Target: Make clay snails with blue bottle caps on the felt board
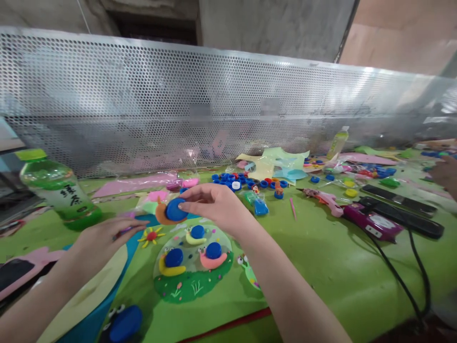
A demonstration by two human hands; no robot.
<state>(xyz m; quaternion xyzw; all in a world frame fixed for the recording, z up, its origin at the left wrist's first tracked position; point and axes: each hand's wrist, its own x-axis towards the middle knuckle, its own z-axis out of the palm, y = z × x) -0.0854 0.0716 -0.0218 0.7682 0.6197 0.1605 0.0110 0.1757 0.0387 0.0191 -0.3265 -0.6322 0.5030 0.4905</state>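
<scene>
A snail with an orange clay body and a blue bottle-cap shell (176,209) is pinched between the thumb and fingers of my right hand (216,205), above the craft sheet. My left hand (102,238) is to its left with the fingers held close together; something small and purplish shows between them, too indistinct to name. Below lies a rounded clay scene (189,286) with a yellow snail (173,259), a pink snail (213,255) and a pale yellow snail (196,234), each with a blue cap. A yellow sun with a red centre (152,236) sits beside my left fingertips.
A green drink bottle (59,190) stands at left. Blue caps (235,180) and coloured paper (278,162) lie at the back. On the right are a glue gun (328,202), a purple corded device (373,221) and a power strip (403,214). A dark blue-capped figure (124,324) is in front.
</scene>
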